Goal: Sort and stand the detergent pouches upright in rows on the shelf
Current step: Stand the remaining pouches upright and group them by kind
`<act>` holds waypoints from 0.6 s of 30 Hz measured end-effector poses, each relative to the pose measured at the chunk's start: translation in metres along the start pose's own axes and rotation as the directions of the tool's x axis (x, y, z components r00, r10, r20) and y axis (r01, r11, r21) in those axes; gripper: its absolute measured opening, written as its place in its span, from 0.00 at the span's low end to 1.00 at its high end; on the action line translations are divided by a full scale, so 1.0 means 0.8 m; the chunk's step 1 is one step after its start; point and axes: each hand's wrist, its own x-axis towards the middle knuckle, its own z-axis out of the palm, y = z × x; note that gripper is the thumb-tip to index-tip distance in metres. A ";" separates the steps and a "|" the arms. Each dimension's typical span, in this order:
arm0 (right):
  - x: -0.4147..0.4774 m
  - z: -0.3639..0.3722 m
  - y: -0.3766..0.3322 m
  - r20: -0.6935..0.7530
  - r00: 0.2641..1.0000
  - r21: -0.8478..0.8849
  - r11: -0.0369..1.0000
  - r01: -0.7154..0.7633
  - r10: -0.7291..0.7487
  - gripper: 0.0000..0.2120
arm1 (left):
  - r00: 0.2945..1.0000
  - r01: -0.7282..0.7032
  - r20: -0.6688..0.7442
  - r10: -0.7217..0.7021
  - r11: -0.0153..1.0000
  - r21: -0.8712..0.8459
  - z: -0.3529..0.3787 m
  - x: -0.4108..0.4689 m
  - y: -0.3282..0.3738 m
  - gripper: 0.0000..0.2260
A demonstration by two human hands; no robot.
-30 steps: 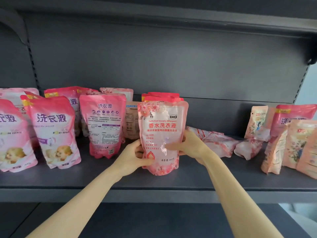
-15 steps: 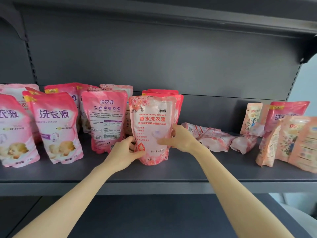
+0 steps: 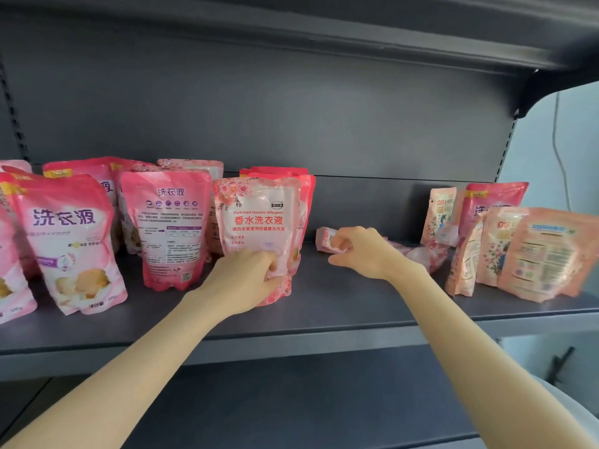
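Observation:
A pale pink rose-printed detergent pouch (image 3: 259, 215) stands upright on the dark grey shelf (image 3: 340, 303), in front of red-topped pouches (image 3: 275, 171). My left hand (image 3: 246, 280) grips its lower front. My right hand (image 3: 363, 251) is further right, with fingers curled over the end of a pink pouch (image 3: 325, 236) that lies flat. More flat pouches (image 3: 424, 254) lie partly hidden behind that wrist. To the left stand bright pink pouches (image 3: 64, 241), one of them (image 3: 171, 228) with its back label facing out.
Peach floral pouches (image 3: 544, 254) and a pink one (image 3: 492, 202) stand or lean at the shelf's right end. The upper shelf (image 3: 356, 34) overhangs closely. A lower shelf (image 3: 291, 400) lies beneath my arms. Bare shelf shows between the rose pouch and the right group.
The rose pouch has been set down further left, beside the pink pouches. My right hand has let go of it and moved right onto the lying pouch. My left hand stays on it.

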 end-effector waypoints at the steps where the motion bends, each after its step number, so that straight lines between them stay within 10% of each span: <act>1: -0.001 -0.004 0.009 -0.009 1.000 0.002 1.000 -0.026 0.026 0.14 | 1.000 -0.025 -0.003 0.025 0.999 -0.035 0.003 0.007 0.011 0.10; 10: 0.019 -0.026 0.106 -0.133 0.977 0.048 0.986 -0.161 0.166 0.16 | 0.995 -0.091 -0.070 0.076 0.961 -0.260 0.075 0.100 0.083 0.14; 18: 0.085 -0.008 0.179 -0.116 0.958 0.150 0.958 -0.243 0.261 0.18 | 0.970 0.198 -0.051 -0.237 0.895 -0.399 0.149 0.215 0.102 0.21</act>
